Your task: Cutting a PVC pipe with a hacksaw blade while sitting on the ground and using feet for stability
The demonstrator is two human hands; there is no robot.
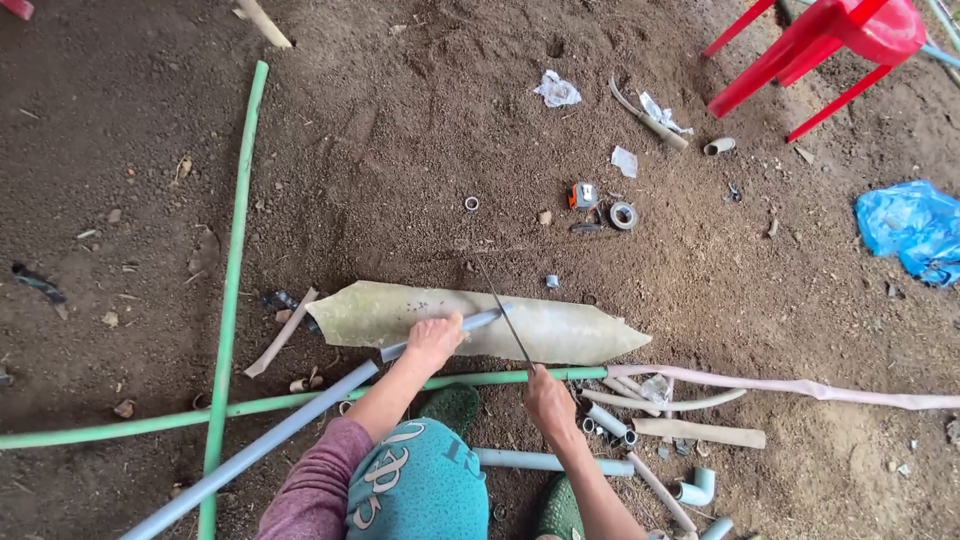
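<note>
Your left hand (435,338) is closed around one grey pipe (260,440), pinning its end down on the pale sheet (570,330) that lies across the middle of the frame. The pipe runs from that sheet down to the lower left edge. Your right hand (548,398) is closed on the handle of one thin saw blade (505,315), which slants up and left so that it crosses the pipe's end just right of your left hand, touching or almost touching it.

Two long green pipes (235,260) lie on the dirt: one runs from the upper left down to the bottom edge, the other lies nearly level under your arms, and they cross at lower left. One pinkish hose (800,388) leads off to the right edge. A cluster of short grey offcuts and elbows (640,440) sits at lower right; I cannot count them surely.

In the upper middle you have one tape measure (583,195), one tape roll (624,215) just beside it, and one small ring (471,203) further left. One red chair (830,45) stands at upper right, and one blue bag (915,230) lies at the right edge below it
</note>
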